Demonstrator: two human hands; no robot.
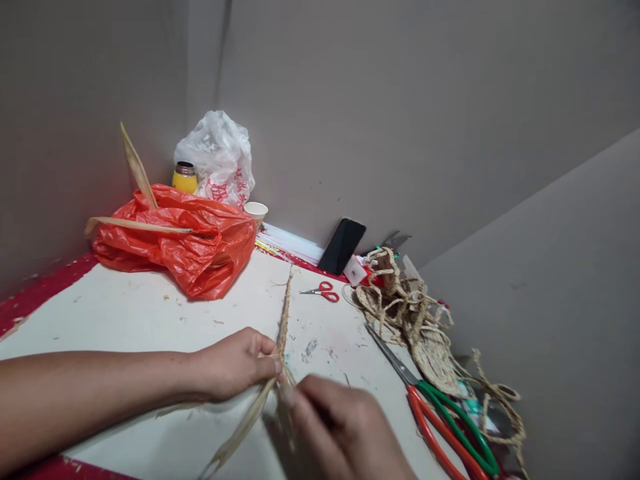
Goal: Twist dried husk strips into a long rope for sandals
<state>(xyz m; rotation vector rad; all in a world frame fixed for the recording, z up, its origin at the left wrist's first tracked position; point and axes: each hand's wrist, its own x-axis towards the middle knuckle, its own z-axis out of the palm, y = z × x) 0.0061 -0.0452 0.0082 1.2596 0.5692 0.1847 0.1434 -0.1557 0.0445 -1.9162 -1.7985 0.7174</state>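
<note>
While the left hand pinched the light, dry, brittle-looking braid at its working end, the blurred right hand closed its fingers on loose husk strips.

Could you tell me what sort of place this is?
Probably a small handicraft corner: a plaited straw braid on the white table, coiled straw rope work, and large red-and-green-handled scissors.

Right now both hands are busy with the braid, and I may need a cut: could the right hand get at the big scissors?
Probably yes: big scissors lie uncovered beside right hand.
</note>
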